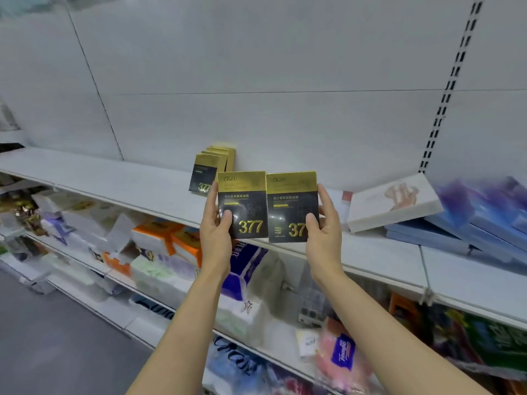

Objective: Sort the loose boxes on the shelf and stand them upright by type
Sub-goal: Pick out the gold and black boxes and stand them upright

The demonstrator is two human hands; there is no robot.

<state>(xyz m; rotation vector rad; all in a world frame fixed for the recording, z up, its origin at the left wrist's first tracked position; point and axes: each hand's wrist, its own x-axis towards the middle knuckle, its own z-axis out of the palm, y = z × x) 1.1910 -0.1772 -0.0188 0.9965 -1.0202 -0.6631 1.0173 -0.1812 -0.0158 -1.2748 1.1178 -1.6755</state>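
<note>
Black-and-gold boxes (212, 169) already stand upright in a small row at the back of the shelf (119, 178). The left hand (215, 223) grips one more (242, 203), the right hand (323, 223) another (292, 205), both held above the shelf's front edge. The white box (393, 201) and blue boxes (456, 232) to the right lie tilted and unsorted, so most work seems left.

White shelf (119, 181): row of black-and-gold boxes (212, 169) standing upright at the back wall, mid-shelf. Right side: white flat box (390, 203) lying tilted, propped on a slumped stack of blue boxes (462, 226). Lower shelves (94, 269) loaded with tissue packs (159, 238).
</note>
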